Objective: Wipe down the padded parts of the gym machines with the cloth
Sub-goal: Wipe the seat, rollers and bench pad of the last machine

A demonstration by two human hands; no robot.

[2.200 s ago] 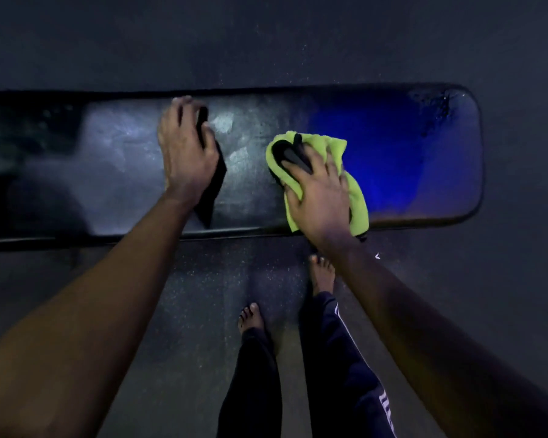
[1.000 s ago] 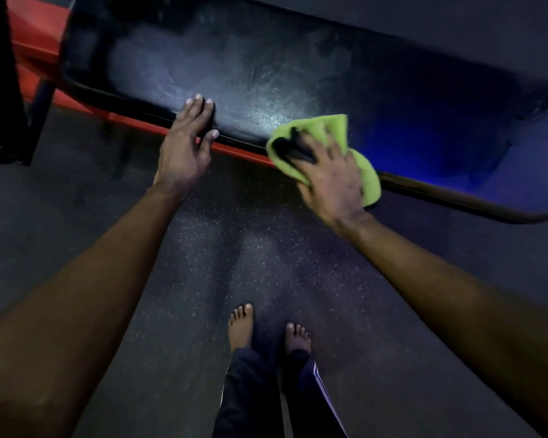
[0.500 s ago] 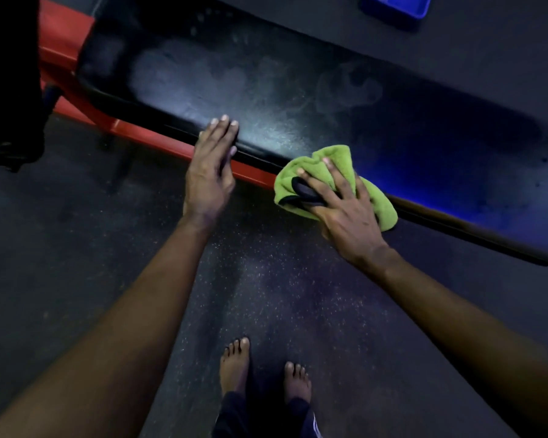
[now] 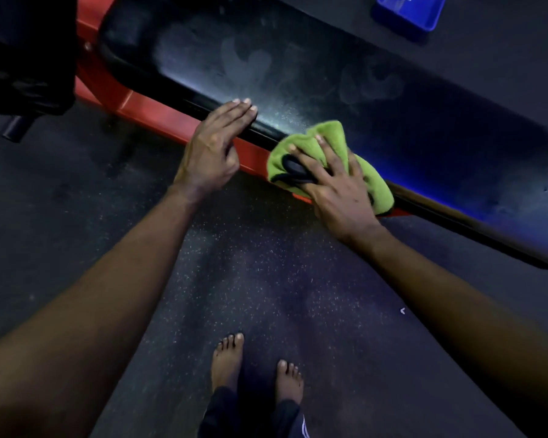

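Observation:
A long black padded bench (image 4: 298, 77) runs diagonally from upper left to right, on a red frame (image 4: 133, 102). Its top shows damp wipe marks. A green cloth (image 4: 374, 184) with a black patch is bunched over the pad's near edge. My right hand (image 4: 332, 184) presses flat on the cloth with its fingers spread. My left hand (image 4: 215, 147) rests with straight fingers on the pad's near edge, just left of the cloth.
A blue tub (image 4: 408, 12) sits on the floor beyond the bench at the top right. A second black pad (image 4: 26, 58) fills the upper left corner. My bare feet (image 4: 228, 361) stand on speckled dark rubber flooring (image 4: 266, 279).
Both hands have come from the pad's top down to its near edge. The view has tilted and shifted, bringing the red frame and the blue tub into sight.

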